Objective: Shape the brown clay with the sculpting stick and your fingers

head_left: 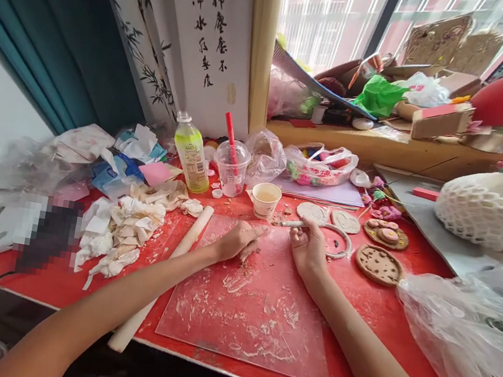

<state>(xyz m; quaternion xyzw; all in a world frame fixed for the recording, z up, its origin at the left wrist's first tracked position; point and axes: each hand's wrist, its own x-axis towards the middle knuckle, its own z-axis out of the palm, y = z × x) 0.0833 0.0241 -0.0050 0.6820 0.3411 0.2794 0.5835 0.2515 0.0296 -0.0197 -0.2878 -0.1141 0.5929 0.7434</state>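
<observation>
Pinches a pale stick (292,224) in the right grip (304,242), with the dark end aimed toward nine o'clock, near the foot of a paper cup (264,208) of tan liquid (266,195). Holds the stick above the far part of a clear sheet (249,317), at one o'clock from the sheet's middle. Curls the left grip (242,243) low over the same sheet at eleven o'clock, close to brown crumbs (246,265); cannot tell it as wide, narrow or holding anything. Shows a grey ring (348,246) between one and two o'clock, just past the right grip, and pale flat pieces (312,212) at one, farther out. Shows a spotted brown disc (378,266) at two, beside crumpled clear plastic (465,321) at three. Has a rolling pin (189,237) at nine, slanting along the sheet's edge, partly hidden by the left forearm (148,285), with crumpled tissues (129,226) at ten. Shows a bottle (192,159) of yellow-green drink at eleven, then a plastic cup (231,172) with a red straw (232,137) nearer twelve, all on a red counter (368,298).
</observation>
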